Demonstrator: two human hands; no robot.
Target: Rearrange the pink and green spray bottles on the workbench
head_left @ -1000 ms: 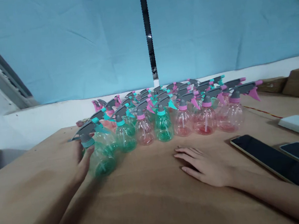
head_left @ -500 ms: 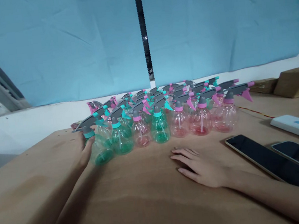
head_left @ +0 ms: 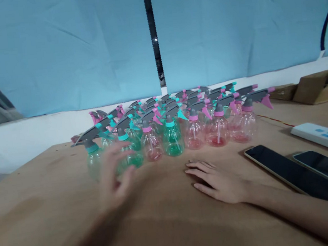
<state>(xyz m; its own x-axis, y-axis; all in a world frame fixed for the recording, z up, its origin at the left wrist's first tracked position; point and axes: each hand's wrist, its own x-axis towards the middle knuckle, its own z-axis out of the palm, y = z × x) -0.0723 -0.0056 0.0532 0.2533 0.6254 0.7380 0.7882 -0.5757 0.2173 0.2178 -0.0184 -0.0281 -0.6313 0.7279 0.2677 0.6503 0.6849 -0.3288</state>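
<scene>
Several clear spray bottles with grey heads stand in rows on the wooden table, among them a green one, a pink one and a red-based one. My left hand, blurred by motion, is raised in front of the leftmost green bottle and its neighbour, fingers apart and nothing in them. Palm down on the table lies my right hand, its fingers spread, in front of the pink bottles and holding nothing.
Two dark phones lie at the right, beside a white power strip with a red and yellow cord. Open cardboard boxes sit at the back right. Blue sheeting covers the wall.
My left hand has let go of the leftmost green bottle and moved right, in front of the bottles. That bottle now stands more upright. My right hand rests as before; the view has shifted slightly.
</scene>
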